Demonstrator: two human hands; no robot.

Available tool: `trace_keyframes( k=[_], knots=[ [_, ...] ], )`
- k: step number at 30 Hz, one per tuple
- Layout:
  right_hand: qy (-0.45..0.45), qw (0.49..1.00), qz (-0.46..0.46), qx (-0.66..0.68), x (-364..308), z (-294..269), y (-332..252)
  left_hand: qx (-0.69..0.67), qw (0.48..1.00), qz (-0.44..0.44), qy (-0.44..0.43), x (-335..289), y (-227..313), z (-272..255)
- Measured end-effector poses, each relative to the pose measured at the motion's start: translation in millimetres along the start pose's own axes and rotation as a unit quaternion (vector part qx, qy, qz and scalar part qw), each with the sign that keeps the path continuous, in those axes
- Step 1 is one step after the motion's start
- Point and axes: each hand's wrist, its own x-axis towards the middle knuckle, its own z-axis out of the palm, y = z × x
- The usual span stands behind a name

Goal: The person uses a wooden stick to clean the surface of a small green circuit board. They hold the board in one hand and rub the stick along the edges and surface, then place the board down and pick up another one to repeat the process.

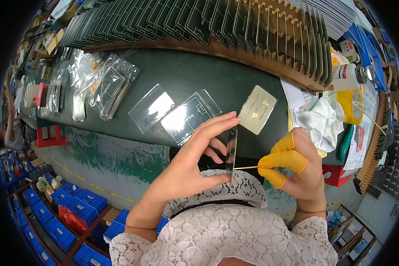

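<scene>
My left hand grips a thin, flat plate by its edges, thumb at the lower end and fingers at the upper end. The plate stands almost edge-on, so its faces hardly show. Yellow finger cots cover several fingers of my right hand, which pinches a thin pale stick. The stick's far end meets the plate near its lower part. Beyond my hands, a gold-coloured plate lies on the dark green table, with a dark plate with white line markings and a clear film sleeve to its left.
A long brown rack of upright dark green plates spans the table's back. At right are a white cloth, a yellow cup with sticks, and a white bottle. Bagged plates lie left; blue bins stand lower left.
</scene>
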Motion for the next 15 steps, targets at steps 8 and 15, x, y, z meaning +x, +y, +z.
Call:
trace_keyframes(
  k=[8,15],
  knots=[
    [0.074,0.996,0.039,0.007,-3.3,3.6,1.9,-0.004,1.0,0.0,-0.006,1.1,1.0,1.6],
    [0.094,0.994,0.042,-0.021,0.6,1.8,6.3,-0.009,1.0,-0.003,-0.016,-0.3,2.0,1.5]
  ],
)
